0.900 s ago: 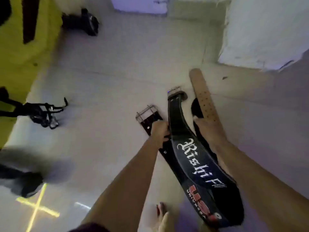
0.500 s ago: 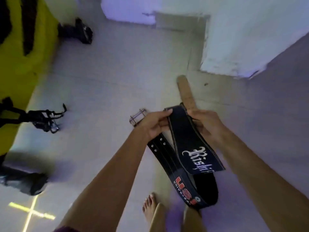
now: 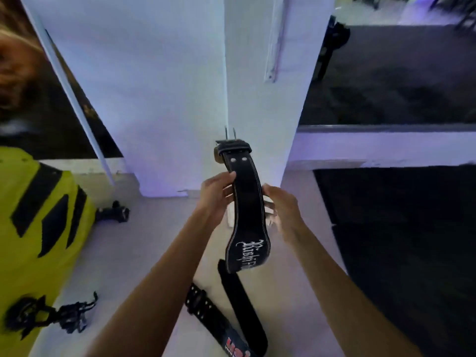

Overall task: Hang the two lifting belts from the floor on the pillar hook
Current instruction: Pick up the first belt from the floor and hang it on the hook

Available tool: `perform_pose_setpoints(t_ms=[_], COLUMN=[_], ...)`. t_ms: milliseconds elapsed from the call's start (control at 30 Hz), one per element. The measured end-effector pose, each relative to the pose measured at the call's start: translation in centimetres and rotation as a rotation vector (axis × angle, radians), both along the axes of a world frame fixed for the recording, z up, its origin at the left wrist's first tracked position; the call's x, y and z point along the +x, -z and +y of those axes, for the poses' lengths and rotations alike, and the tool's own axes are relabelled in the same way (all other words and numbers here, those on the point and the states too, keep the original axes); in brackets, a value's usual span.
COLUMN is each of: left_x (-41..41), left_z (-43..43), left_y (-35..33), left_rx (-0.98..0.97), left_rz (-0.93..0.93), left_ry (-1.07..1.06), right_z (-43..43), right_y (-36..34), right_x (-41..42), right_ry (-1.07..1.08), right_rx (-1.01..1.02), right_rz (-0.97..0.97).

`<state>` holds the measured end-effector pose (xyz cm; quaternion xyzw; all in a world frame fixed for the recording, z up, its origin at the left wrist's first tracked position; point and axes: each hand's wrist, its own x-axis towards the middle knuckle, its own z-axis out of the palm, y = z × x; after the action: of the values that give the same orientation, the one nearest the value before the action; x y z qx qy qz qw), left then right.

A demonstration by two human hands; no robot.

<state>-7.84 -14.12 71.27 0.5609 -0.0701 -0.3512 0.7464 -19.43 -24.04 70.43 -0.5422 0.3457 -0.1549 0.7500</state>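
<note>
from the head camera: the left hand (image 3: 217, 193) grips the left edge of the black lettered belt (image 3: 246, 202), the right hand (image 3: 282, 208) curls on its right edge. its buckle end is raised before the white pillar (image 3: 260, 99). the second belt (image 3: 221, 323) dangles low above the floor (image 3: 144, 253).

Lettered belt (image 3: 246, 202) rises before the pillar (image 3: 260, 94), between both hands; second belt (image 3: 219, 320) lies below.
</note>
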Motion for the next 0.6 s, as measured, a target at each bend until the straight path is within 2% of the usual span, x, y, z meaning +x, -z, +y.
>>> perform_pose_setpoints(t_ms=[167, 267, 433, 500, 600], left_x=[-2.7, -4.4, -3.3, -3.0, -3.8], left_z=[-1.5, -2.3, -3.6, -3.7, -2.2], left_y=[-6.9, -10.1, -16.5, -15.9, -10.8], left_rx=[0.022, -0.016, -0.126, -0.136, 0.085], left_rz=[-0.232, -0.336, -0.491, -0.52, -0.567], left_ry=[0.017, 0.047, -0.066, -0.04, 0.13], right_z=[-3.4, -3.9, -3.4, -3.6, -4.6], right_y=[-10.0, -13.0, -16.3, -17.9, -19.5], right_x=[1.1, 1.3, 1.2, 1.4, 1.2], right_ry=[-0.124, -0.13, -0.16, -0.131, -0.063], right_rx=[-0.112, -0.128, -0.114, -0.152, -0.167], right_rz=[-0.152, -0.265, -0.502, -0.523, -0.494])
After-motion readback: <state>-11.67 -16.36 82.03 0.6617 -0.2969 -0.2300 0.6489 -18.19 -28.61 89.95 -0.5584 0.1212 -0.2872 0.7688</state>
